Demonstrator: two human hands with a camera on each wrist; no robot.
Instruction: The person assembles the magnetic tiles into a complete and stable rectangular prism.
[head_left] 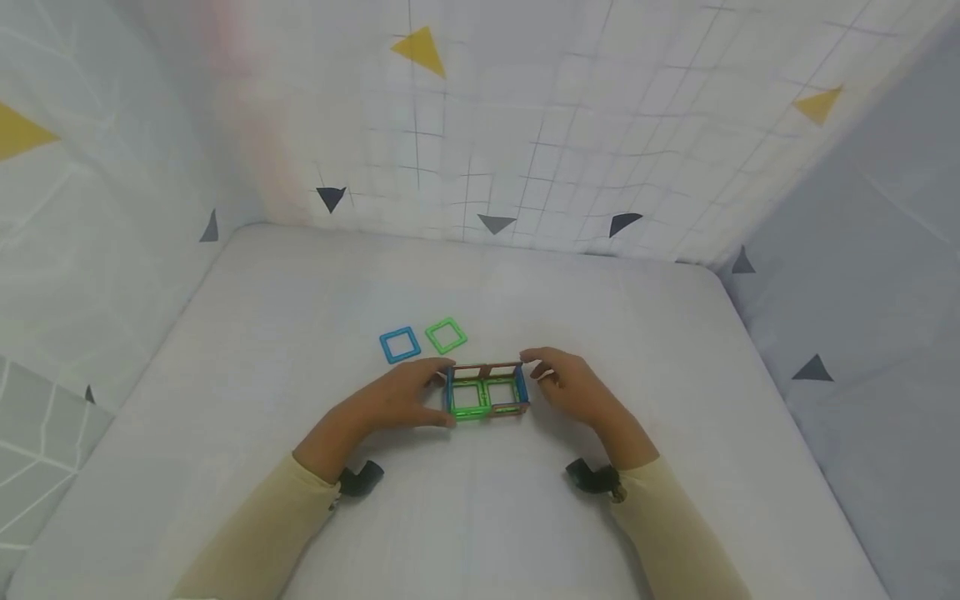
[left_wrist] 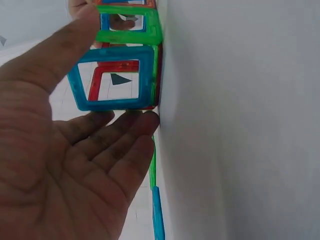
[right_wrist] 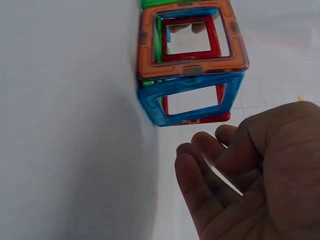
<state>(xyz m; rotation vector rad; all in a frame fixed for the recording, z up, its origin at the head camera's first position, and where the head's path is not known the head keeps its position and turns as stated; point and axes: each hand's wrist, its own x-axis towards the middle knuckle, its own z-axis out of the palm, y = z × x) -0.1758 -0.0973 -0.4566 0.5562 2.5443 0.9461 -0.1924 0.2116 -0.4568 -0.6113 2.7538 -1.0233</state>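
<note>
A small open-topped box of square magnetic tiles (head_left: 485,393) stands on the table, with green base tiles, red ones at the back and blue ones at both ends. Its front is a green tile (left_wrist: 127,36) on the left and an orange tile (right_wrist: 195,65) on the right. My left hand (head_left: 405,396) holds the box's left end, thumb at the front corner and fingers at the back. By the right end is my right hand (head_left: 573,387), fingers loosely bent and gripping nothing; in the right wrist view its fingertips sit just off the blue end tile (right_wrist: 192,82).
Behind the box, a loose blue tile (head_left: 395,332) and a loose green tile (head_left: 453,346) lie flat on the white table (head_left: 468,517). Pale sheeted walls (head_left: 450,167) with yellow and dark triangles rise at the back and sides.
</note>
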